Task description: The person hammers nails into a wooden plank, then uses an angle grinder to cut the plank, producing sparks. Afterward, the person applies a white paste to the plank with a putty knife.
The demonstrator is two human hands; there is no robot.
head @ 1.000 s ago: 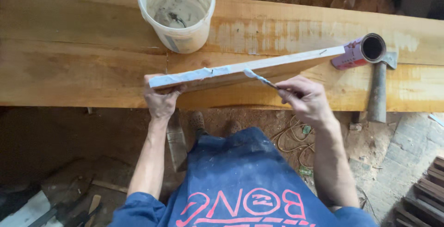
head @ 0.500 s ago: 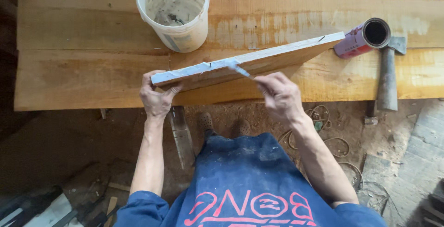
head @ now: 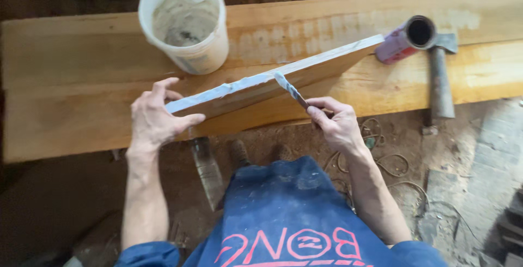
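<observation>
left hand (head: 155,119) grips the near end of a wooden board (head: 283,84) standing on edge on the table (head: 65,82); right hand (head: 338,125) holds a putty knife (head: 289,87) against its pale-coated top edge.

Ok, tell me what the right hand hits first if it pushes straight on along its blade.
The right hand points its blade up-left; the tip already lies on the board's pasted edge. Beyond that, the bucket probably comes next, though depth is unclear.

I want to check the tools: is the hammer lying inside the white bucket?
No, the hammer lies flat on the wooden plank at the right, far apart from the white bucket standing at the left.
</observation>
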